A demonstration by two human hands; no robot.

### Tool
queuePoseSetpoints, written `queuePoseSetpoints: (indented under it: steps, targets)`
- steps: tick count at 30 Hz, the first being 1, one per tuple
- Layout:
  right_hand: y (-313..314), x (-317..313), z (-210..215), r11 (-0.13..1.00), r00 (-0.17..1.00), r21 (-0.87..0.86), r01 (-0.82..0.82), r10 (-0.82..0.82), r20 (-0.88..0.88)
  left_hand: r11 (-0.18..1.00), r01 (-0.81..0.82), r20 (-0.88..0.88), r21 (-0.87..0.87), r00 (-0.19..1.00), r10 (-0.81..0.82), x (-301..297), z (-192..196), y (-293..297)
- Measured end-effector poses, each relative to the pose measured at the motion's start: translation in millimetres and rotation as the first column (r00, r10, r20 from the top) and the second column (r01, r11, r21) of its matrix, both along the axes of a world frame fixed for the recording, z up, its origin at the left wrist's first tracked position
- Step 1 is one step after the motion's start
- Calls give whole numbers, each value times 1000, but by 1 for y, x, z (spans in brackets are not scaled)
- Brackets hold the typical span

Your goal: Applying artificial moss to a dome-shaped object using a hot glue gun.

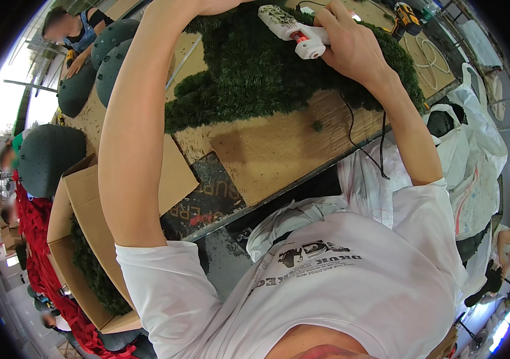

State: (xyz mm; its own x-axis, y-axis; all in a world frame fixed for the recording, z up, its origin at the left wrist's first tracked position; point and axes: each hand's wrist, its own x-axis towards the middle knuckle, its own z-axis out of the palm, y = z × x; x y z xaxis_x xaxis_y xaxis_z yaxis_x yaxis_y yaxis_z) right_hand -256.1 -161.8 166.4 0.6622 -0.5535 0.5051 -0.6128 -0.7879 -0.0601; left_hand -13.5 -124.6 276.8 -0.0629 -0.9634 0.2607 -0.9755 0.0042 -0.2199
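A white glue gun (279,23) with a red trigger, its body flecked with green bits, is held by my right hand (350,42), fingers wrapped round its handle. Beneath it spreads a thick mass of artificial greenery (249,78) on a table covered with cardboard (279,155). My left hand (216,5) reaches over the greenery's far left part. The upper picture edge cuts off its fingers, so their grip is hidden. A black cord (350,122) hangs over the table's near edge.
At the left stands an open cardboard box (90,251) holding greenery. Dark rounded shells (52,158) and red cloth (37,239) lie beyond. A yellow-black drill (405,21) and pale rope (428,60) are far right. White sacks (473,131) hang nearby. Other people work around.
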Motion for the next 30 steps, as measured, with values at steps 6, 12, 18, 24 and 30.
queuePoseSetpoints:
  steps: [6,12,18,24,30]
  targets:
    - [-4,1,-2,1000,1000,-13,-21,21,-2,1000,-6,-17,10,1000,6,-1,1,1]
    - [-1,2,-2,1000,1000,-14,0,0,-5,1000,-21,0,13,1000,21,-1,0,0]
    - [2,1,1,1000,1000,-7,2,-2,-9,1000,-9,-1,4,1000,9,0,0,1]
    - [5,1,2,1000,1000,-11,18,-18,-14,1000,15,-14,-14,1000,-15,-2,0,5]
    - [5,0,3,1000,1000,-18,23,-24,-7,1000,0,-15,8,1000,0,-1,0,1]
